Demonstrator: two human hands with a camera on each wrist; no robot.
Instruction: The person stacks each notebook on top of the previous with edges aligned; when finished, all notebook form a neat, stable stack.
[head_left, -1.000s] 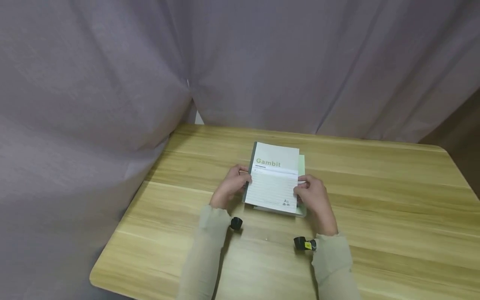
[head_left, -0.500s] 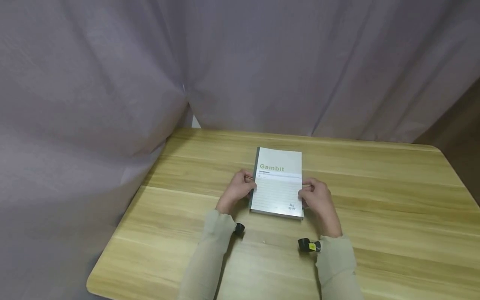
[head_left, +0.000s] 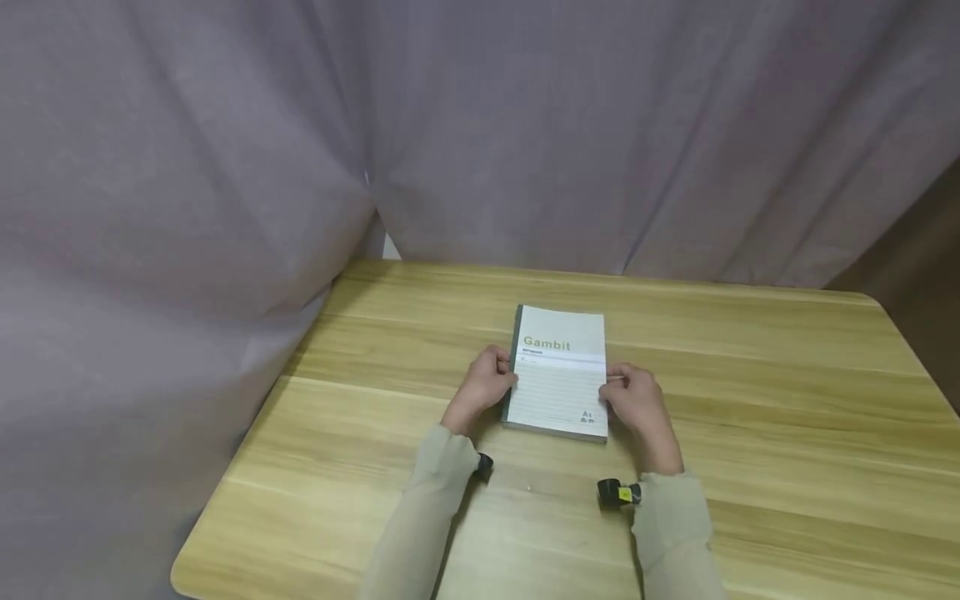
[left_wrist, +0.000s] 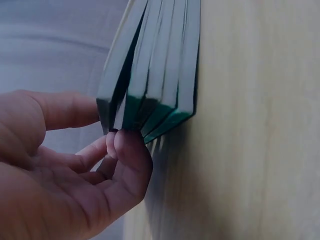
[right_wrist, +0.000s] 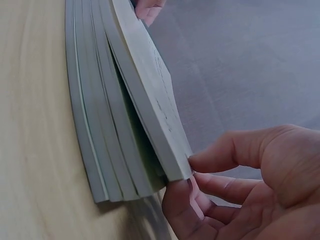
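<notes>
A pale notebook (head_left: 559, 387) with "Gambit" on its cover and a dark spine lies on top of a stack of several notebooks (left_wrist: 162, 65). My left hand (head_left: 483, 386) holds its spine side, thumb at the spine and fingers curled against the stack below. On the opposite side my right hand (head_left: 636, 398) pinches the edge, thumb on the cover and fingers beneath. Seen from the right wrist, a narrow wedge-shaped gap parts this top notebook from the green-edged notebooks (right_wrist: 112, 135) under it. From the head, the top cover hides most of the stack.
The stack stands on a wooden table (head_left: 765, 400) with rounded corners. Grey curtains (head_left: 510, 133) hang behind the table and along its left side. A black wrist camera (head_left: 615, 493) sits at the right cuff, another camera (head_left: 485, 467) at the left.
The top notebook has come down and towards me, with both hands still holding it. The green notebook that stuck out at its right is now covered, and the edges line up.
</notes>
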